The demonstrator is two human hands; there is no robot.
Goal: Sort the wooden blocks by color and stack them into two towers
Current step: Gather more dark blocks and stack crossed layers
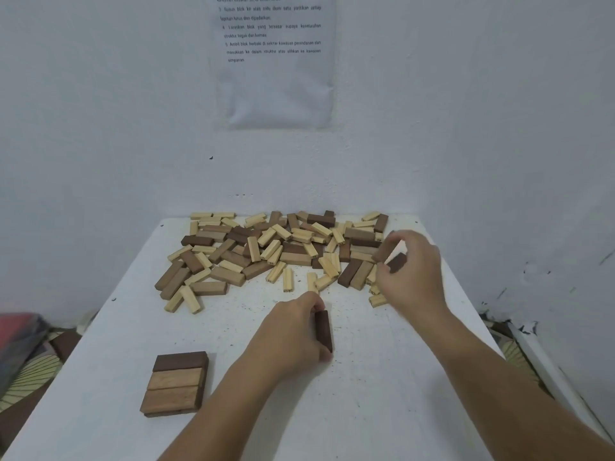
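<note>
Overall, a white wall (466,111) fills the far half of the view, with a white table (100,410) set against it and running toward the near edge. A printed sheet (276,88) is fixed to the wall above the table's far end; its text is too small to read reliably. Across the far part of the tabletop lies a loose pile of wooden blocks (283,251), pale, mid-brown and dark brown mixed together, lying flat and at all angles, several overlapping. The right hand (412,274) is at the right edge of this pile, fingers curled, thumb and fingertips pinching a dark brown block (396,262) lifted just above the pile; a second brown piece sits under the forefingers, and whether it is gripped cannot be told. The left hand (293,331) is near the table's centre, just short of the pile, fingers clenched round another dark block (323,329) that runs near to far along the hand's right side, its lower end close to the tabletop. A started stack (176,382) stands at near left, well apart from both hands: three blocks side by side, the far one dark, the two nearer ones mid-brown, resting on a darker lower layer visible at the right and near edges. Two pale blocks (377,299) lie apart from the pile, just below the right hand.
</note>
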